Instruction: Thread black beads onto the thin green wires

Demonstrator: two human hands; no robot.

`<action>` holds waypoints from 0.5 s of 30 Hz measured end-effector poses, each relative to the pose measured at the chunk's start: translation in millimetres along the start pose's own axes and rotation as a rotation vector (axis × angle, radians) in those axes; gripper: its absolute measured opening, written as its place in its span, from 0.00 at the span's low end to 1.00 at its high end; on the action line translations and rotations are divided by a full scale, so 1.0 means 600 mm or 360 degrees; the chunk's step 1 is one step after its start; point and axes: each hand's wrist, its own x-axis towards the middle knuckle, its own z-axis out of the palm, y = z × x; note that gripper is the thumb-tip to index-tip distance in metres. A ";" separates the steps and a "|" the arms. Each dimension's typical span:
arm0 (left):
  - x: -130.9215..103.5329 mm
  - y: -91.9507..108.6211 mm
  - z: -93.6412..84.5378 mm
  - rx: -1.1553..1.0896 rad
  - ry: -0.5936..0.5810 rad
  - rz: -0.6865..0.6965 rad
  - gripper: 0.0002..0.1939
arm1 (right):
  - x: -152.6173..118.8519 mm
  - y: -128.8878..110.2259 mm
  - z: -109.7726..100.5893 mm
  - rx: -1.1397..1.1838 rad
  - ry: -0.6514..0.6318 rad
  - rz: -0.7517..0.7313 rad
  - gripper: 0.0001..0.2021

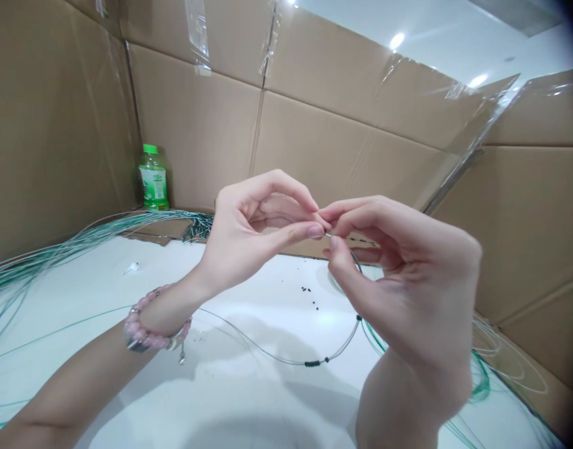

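Observation:
My left hand (262,231) and my right hand (398,255) meet at the fingertips above the white table. Both pinch a thin pale wire end, a short piece of which shows between the thumbs. From the right hand the thin wire (272,357) loops down and runs left over the table. Small black beads (312,363) sit on it in a cluster, with single ones near the cluster and higher on the loop. A pink bead bracelet circles my left wrist.
Loose black beads (306,289) lie on the white table (249,399). A bundle of green and white wires (103,229) spans the left back. A green bottle (154,179) stands by the cardboard wall (197,125). More coiled wires (481,377) lie at right.

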 end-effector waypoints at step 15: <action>-0.004 -0.005 0.005 -0.0047 0.0090 0.0313 0.12 | -0.004 0.001 0.008 0.0033 0.0078 -0.0022 0.09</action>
